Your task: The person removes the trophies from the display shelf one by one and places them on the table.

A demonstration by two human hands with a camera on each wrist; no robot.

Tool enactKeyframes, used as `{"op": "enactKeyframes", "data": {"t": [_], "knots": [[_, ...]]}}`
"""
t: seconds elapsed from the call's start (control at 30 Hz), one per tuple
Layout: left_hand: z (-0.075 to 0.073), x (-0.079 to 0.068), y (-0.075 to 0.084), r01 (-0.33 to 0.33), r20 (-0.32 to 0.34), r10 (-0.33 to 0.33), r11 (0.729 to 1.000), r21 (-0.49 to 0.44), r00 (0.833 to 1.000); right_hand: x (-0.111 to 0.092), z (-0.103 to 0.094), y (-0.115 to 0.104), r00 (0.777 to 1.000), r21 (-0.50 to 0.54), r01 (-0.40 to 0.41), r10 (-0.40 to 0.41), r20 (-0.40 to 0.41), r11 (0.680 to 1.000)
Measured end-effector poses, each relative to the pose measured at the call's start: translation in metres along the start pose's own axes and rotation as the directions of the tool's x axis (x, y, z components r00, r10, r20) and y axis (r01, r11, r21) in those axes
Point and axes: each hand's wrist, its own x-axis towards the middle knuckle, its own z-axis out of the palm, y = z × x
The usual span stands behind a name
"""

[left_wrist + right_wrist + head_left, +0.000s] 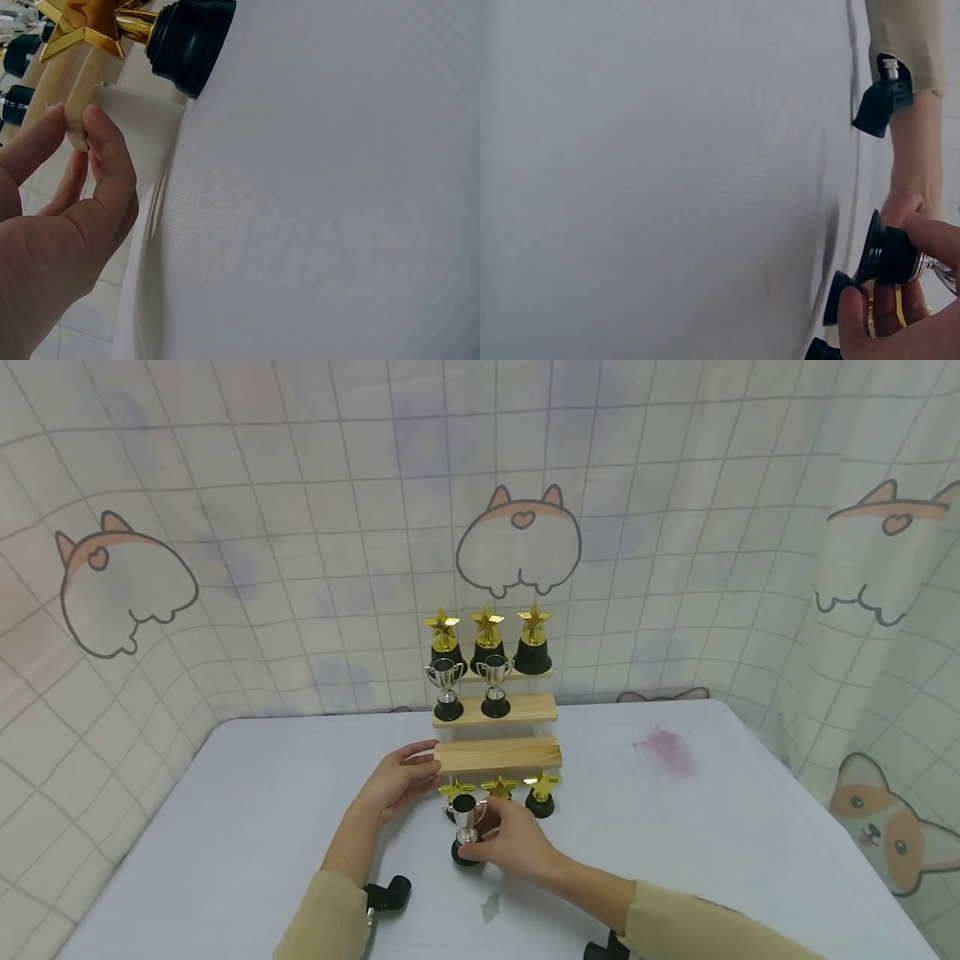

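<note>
My right hand (519, 842) holds a small silver trophy cup (466, 817) with a black base, in front of the stand. In the right wrist view, the fingers and thumb of the right hand (911, 334) are around its black base (891, 253). At the left end of the lowest wooden tier (498, 755), my left hand (395, 783) grips the board. The left wrist view shows the left hand (67, 232) pinching that board end (81, 97) between thumb and fingers. Three gold star trophies (542, 795) stand before this tier, partly hidden by the cup and right hand.
Two silver trophy cups (495, 685) stand on the middle tier (540, 707), its right part bare. Three gold star trophies (533, 639) occupy the top tier behind them. A white cloth (285, 793) covers the table, and a patterned curtain (300, 527) hangs around it.
</note>
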Motion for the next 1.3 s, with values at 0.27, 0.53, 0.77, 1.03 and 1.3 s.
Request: {"op": "enactKeyframes", "data": {"t": [0.27,0.53,0.77,1.03,1.3], "knots": [[0.001,0.0,0.001,-0.003,0.002,0.003,1.0,0.007,1.0,0.002,0.007,0.008,0.999,-0.067,0.037,-0.036,0.017,0.997],[0.0,-0.002,0.002,-0.004,0.002,0.004,1.0,0.012,1.0,0.004,0.012,0.006,0.998,-0.165,0.069,-0.066,0.022,0.984],[0.0,0.0,0.004,-0.006,0.006,0.006,1.0,0.011,1.0,0.007,0.01,0.005,0.997,-0.207,0.071,-0.07,0.011,0.976],[0.0,0.001,0.003,0.0,-0.006,0.0,1.0,0.005,1.0,0.009,0.009,0.009,0.992,-0.211,0.122,-0.121,0.017,0.97],[0.001,0.002,-0.001,-0.001,-0.003,0.001,1.0,0.009,1.0,0.01,0.011,0.008,0.991,-0.169,0.134,-0.133,0.019,0.976]]}}
